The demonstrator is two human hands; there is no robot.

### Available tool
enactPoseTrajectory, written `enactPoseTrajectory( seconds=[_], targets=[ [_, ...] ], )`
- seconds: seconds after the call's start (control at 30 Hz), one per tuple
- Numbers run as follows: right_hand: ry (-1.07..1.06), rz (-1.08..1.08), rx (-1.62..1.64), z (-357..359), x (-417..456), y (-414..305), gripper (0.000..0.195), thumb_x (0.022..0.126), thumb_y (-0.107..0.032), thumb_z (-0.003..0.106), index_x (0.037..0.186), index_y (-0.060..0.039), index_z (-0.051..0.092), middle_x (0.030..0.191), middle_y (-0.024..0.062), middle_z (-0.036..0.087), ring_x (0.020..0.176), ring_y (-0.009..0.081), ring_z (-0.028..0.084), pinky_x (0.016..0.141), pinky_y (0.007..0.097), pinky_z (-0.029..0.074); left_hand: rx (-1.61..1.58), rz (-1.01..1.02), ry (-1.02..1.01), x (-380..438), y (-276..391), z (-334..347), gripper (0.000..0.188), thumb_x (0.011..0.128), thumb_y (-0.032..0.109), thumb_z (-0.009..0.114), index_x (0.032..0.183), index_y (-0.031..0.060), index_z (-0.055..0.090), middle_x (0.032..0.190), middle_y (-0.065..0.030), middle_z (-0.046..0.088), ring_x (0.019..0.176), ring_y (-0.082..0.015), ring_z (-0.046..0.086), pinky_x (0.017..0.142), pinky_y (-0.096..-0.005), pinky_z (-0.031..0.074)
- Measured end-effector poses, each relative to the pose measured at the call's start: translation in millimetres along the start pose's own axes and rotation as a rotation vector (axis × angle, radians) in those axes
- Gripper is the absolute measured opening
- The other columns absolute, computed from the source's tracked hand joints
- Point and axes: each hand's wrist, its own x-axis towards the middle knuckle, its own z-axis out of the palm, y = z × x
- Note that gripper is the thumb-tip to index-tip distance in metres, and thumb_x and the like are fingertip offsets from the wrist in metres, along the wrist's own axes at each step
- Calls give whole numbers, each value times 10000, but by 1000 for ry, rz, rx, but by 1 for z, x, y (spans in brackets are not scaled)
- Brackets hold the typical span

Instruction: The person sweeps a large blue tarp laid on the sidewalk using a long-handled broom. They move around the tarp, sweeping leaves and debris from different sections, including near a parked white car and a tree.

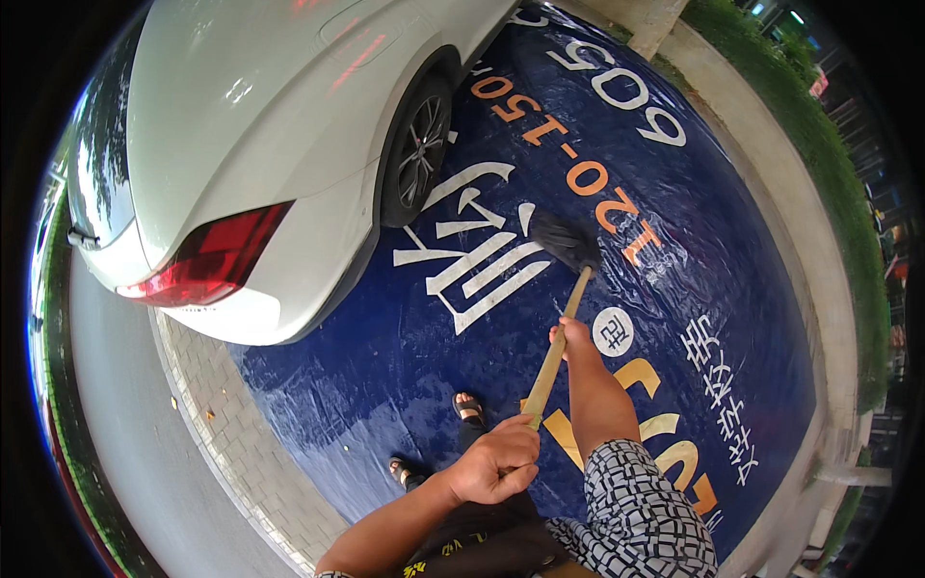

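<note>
I hold a long-handled mop with a pale wooden handle (549,368) over a dark blue printed tarpaulin (347,390). My left hand (498,462) is closed round the near part of the handle, with its thumb in view. Farther along the same handle, my right hand (574,338) grips it not far from the mop head. The dark mop head (567,240) rests on the tarpaulin and looks slightly blurred. Around it the sheet is wet and shiny, with creases to its right. Large white, orange and yellow writing covers the sheet.
A white car (303,137) stands at upper left, its rear wheel (420,148) on or beside the tarpaulin. Left lie brick paving (224,426) and a grey road (130,404). A pale kerb (802,238) and grass (838,173) border the right. My sandalled feet (468,407) are on the sheet.
</note>
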Motion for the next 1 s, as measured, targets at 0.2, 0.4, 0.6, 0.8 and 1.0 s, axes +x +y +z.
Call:
enactPoseTrajectory(
  seconds=[0.2,0.4,0.6,0.8,1.0],
  targets=[
    [71,53,-523,2,-45,68,250,880,-189,524,1034,1,477,792,133,501,639,252,568,580,399,531,-123,17,94,-77,25,9,300,830,37,528,547,59,434,573,-54,413,566,-270,447,828,-439,391],
    [-195,219,-662,38,-138,195,169,766,-66,628,869,-7,508,725,100,509,620,232,549,613,379,507,-52,29,225,-230,116,12,348,842,71,521,520,52,392,542,-75,374,551,-286,438,774,-427,406],
    [-481,492,-706,56,-304,410,122,739,-67,579,817,-57,485,689,104,496,634,260,539,618,420,489,73,46,312,-407,260,53,347,774,118,596,497,77,392,512,-83,416,517,-293,479,588,-404,429],
    [-757,857,-974,73,-472,613,151,733,-66,625,723,-54,475,685,96,497,651,234,540,660,401,489,280,207,361,-477,375,113,406,831,252,572,518,105,360,508,-44,356,432,-221,408,412,-363,317],
    [-960,882,-925,111,-555,699,126,734,-59,614,754,-37,491,576,82,505,499,203,534,498,347,474,473,-195,447,-442,379,134,373,800,241,592,537,89,376,527,-75,399,493,-274,441,469,-399,346]
  ],
)
